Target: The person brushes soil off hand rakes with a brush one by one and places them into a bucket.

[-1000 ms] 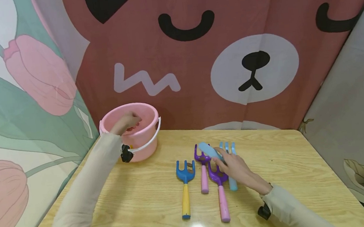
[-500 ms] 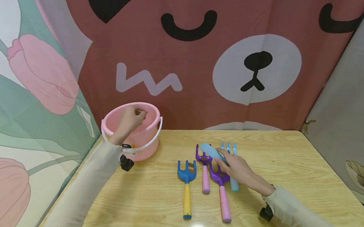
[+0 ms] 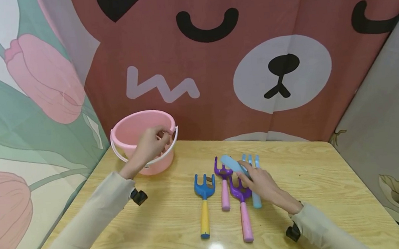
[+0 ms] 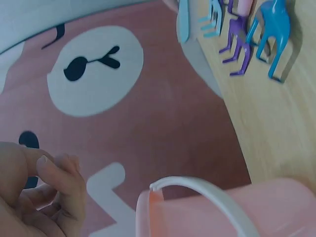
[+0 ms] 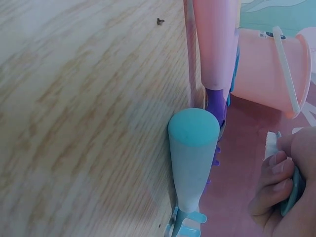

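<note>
My left hand point(image 3: 153, 142) is over the front right rim of a pink bucket point(image 3: 153, 169) with a white handle. Its fingers are curled towards the thumb; nothing shows between them in the left wrist view. My right hand point(image 3: 262, 180) grips a light-blue piece with a long rounded end point(image 3: 229, 162), mostly hidden by the fingers. Just below it lie two toy garden forks with purple heads and pink handles, a nearer fork point(image 3: 245, 220) and a farther fork point(image 3: 225, 194), and a light-blue fork point(image 3: 256, 201). Left of these lies a blue fork point(image 3: 204, 216) with a yellow handle.
The forks lie side by side on a wooden table point(image 3: 159, 232). Small brown pieces point(image 3: 209, 179) show at the blue fork's tines. A bear-print curtain point(image 3: 212, 67) hangs right behind the table, and a tulip-print cloth point(image 3: 37, 84) stands at the left.
My left hand has risen out of the bucket and moved right towards me, to its near right rim. The right hand keeps its grip on the light-blue piece, almost still.
</note>
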`<state>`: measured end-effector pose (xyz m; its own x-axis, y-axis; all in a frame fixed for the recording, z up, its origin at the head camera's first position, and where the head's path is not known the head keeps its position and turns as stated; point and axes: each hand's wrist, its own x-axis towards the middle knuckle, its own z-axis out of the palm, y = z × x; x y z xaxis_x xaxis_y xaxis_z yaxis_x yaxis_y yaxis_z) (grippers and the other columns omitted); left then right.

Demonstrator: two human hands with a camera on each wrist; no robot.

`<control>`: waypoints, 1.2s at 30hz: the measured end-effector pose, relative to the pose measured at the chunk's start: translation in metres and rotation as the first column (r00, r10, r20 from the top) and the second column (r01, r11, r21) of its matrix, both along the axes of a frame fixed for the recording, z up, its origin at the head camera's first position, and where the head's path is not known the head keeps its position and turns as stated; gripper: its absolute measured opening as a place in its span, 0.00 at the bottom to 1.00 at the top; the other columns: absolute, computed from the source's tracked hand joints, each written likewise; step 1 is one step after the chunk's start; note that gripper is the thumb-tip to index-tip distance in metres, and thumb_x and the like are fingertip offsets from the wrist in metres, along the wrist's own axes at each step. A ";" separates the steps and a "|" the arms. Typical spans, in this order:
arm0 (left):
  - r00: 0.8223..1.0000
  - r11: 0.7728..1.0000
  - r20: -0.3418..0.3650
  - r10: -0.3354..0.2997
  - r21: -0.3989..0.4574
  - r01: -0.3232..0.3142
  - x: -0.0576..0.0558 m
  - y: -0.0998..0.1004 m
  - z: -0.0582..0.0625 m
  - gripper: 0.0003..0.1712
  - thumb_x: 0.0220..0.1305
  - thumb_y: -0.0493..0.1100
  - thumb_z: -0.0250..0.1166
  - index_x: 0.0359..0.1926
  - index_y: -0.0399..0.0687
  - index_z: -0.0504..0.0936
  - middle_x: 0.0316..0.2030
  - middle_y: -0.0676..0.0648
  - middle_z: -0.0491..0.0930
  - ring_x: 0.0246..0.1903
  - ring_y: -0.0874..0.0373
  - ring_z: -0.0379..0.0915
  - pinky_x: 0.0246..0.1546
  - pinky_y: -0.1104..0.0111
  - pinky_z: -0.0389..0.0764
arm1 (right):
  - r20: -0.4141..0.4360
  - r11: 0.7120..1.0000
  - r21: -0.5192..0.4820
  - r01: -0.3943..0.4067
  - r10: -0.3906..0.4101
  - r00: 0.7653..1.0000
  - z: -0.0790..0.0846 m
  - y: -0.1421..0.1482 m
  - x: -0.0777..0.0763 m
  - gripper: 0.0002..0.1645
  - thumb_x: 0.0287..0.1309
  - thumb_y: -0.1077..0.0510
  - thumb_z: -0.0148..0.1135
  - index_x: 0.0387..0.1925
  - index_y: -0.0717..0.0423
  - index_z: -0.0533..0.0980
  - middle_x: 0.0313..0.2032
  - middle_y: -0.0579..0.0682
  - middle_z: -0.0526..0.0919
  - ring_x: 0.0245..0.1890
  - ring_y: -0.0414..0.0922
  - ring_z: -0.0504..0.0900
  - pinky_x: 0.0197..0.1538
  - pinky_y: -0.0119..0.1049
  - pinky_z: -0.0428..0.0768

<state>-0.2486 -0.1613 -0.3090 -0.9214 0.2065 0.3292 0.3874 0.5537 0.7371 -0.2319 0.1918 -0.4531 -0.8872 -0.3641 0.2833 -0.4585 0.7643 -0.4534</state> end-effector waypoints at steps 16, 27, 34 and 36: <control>0.987 0.990 0.076 -0.141 0.035 0.139 0.028 0.009 -0.046 0.12 0.67 0.30 0.52 0.45 0.30 0.81 0.21 0.47 0.77 0.13 0.54 0.73 0.13 0.55 0.80 | -0.002 1.000 -0.002 0.006 -0.006 1.000 -0.002 0.000 0.001 0.28 0.73 0.49 0.53 0.67 0.60 0.67 0.13 0.38 0.68 0.08 0.33 0.63 0.13 0.31 0.66; 0.956 0.984 0.233 -0.179 0.041 0.175 0.039 0.016 -0.098 0.10 0.71 0.31 0.54 0.48 0.32 0.77 0.23 0.45 0.77 0.12 0.57 0.73 0.18 0.53 0.82 | -0.004 1.000 -0.003 0.005 -0.005 1.000 0.001 0.003 0.001 0.28 0.73 0.51 0.54 0.66 0.62 0.67 0.12 0.38 0.67 0.07 0.32 0.62 0.11 0.27 0.62; 0.934 0.989 0.325 -0.147 0.052 0.138 0.042 0.024 -0.119 0.09 0.71 0.32 0.56 0.48 0.32 0.75 0.27 0.35 0.79 0.15 0.55 0.76 0.19 0.55 0.84 | 0.020 1.000 -0.004 0.012 -0.012 1.000 -0.002 0.003 0.001 0.28 0.73 0.50 0.54 0.67 0.60 0.67 0.11 0.38 0.66 0.07 0.32 0.60 0.12 0.27 0.60; 0.929 0.989 0.340 -0.149 0.060 0.136 0.043 0.026 -0.124 0.09 0.71 0.32 0.56 0.49 0.30 0.75 0.28 0.35 0.79 0.15 0.55 0.76 0.19 0.58 0.84 | 0.018 1.000 -0.007 0.011 -0.011 1.000 -0.002 0.003 0.002 0.28 0.73 0.50 0.54 0.67 0.60 0.67 0.11 0.38 0.65 0.07 0.32 0.59 0.12 0.27 0.60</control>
